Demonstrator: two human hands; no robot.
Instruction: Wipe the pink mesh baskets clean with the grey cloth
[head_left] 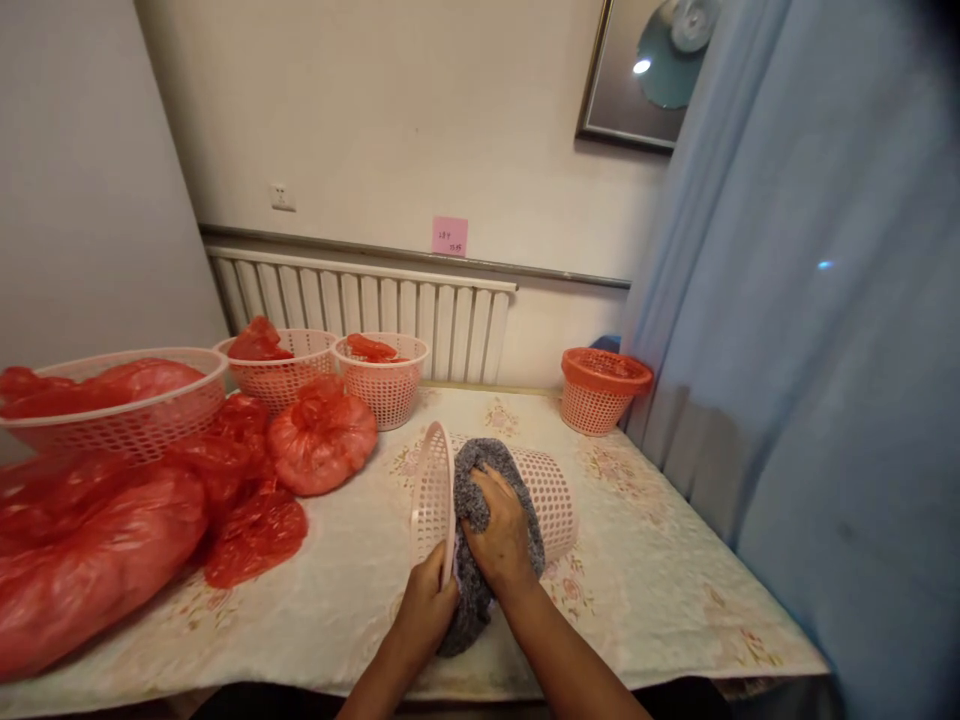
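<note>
A pink perforated plastic basket (551, 500) lies on its side on the table, its wide mouth facing left. My left hand (427, 605) is closed around the near side of its rim. Against the outside of the basket wall, my right hand (499, 530) presses a dark grey cloth (472, 600), fingers bunched into its folds. The cloth drapes over the wall just behind the rim and hangs toward the table's front. Part of the basket's side is hidden under the cloth and my hand.
Several pink baskets with red plastic bags stand at the back left, including a large basket (172, 425). Stuffed red bags (322, 440) lie before them. A red-lined basket (600, 400) stands at the back right beside a blue curtain (810, 350). A floral cloth covers the table (645, 580).
</note>
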